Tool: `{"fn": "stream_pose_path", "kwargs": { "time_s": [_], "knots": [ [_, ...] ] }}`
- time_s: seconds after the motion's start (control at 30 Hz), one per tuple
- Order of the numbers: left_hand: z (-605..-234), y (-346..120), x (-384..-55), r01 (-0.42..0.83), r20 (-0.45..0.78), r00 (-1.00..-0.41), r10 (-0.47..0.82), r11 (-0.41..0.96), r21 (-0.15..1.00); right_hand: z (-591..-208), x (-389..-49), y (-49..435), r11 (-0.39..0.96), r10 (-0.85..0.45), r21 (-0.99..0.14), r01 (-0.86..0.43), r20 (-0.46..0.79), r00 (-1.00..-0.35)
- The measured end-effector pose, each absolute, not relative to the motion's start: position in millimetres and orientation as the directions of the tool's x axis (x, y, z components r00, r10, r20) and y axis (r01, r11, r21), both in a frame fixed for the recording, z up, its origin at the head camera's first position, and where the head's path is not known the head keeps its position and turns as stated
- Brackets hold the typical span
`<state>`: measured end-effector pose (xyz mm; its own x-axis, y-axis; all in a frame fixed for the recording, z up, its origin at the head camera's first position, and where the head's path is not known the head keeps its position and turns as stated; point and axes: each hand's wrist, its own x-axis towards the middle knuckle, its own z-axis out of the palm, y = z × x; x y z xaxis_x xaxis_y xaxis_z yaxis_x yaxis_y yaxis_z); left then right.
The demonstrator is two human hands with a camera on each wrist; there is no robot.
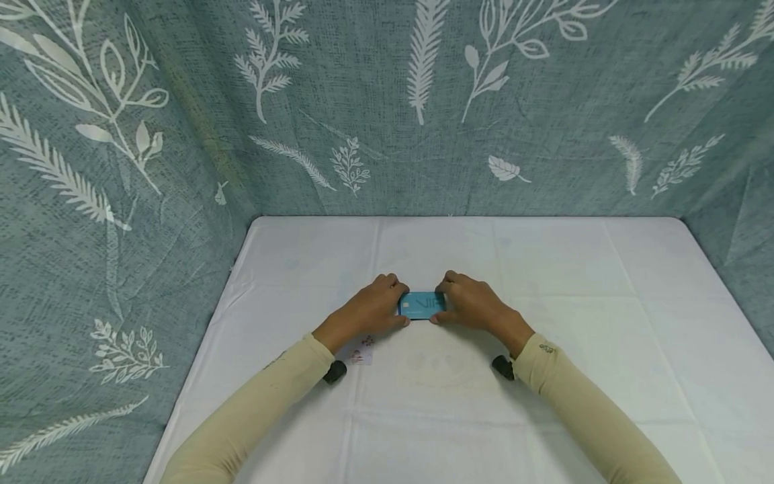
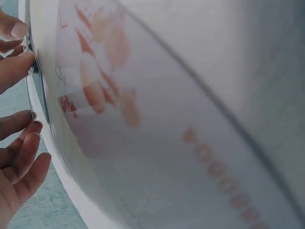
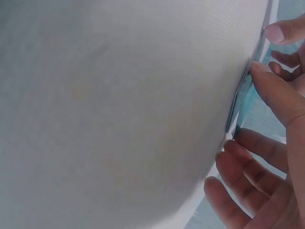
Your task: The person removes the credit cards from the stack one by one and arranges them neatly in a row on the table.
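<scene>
A blue card (image 1: 417, 310) printed with "VIP" lies between the two hands, over the middle of the white table. My left hand (image 1: 379, 306) pinches its left end, thumb on the near edge and fingers on the far edge. At the right end, my right hand (image 1: 474, 306) grips the card in the same way. From the right wrist, the card (image 3: 240, 95) appears nearly edge-on, with thin dark lines along its edge. A pale card with red floral print (image 1: 363, 355) rests on the table below the left wrist; it looms large and blurred in the left wrist view.
The white cloth-covered table (image 1: 574, 269) has a green-grey leaf-patterned curtain (image 1: 375, 81) behind it and along its sides. Dark wrist cameras sit under the left wrist (image 1: 335, 372) and right wrist (image 1: 502, 368), close over the cloth.
</scene>
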<state>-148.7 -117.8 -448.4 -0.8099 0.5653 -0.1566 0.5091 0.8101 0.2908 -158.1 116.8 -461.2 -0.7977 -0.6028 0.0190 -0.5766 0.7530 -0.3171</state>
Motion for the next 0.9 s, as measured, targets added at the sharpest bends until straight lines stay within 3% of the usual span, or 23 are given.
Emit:
{"fn": "stream_pose_path", "kwargs": {
  "time_s": [0.9],
  "knots": [
    [-446.4, -122.5, -147.5, 0.518, -0.137, -0.808, 0.573, 0.801, 0.299, -453.9, -156.5, 115.7, 0.757, -0.612, -0.3, -0.581, -0.014, -0.79]
  ]
}}
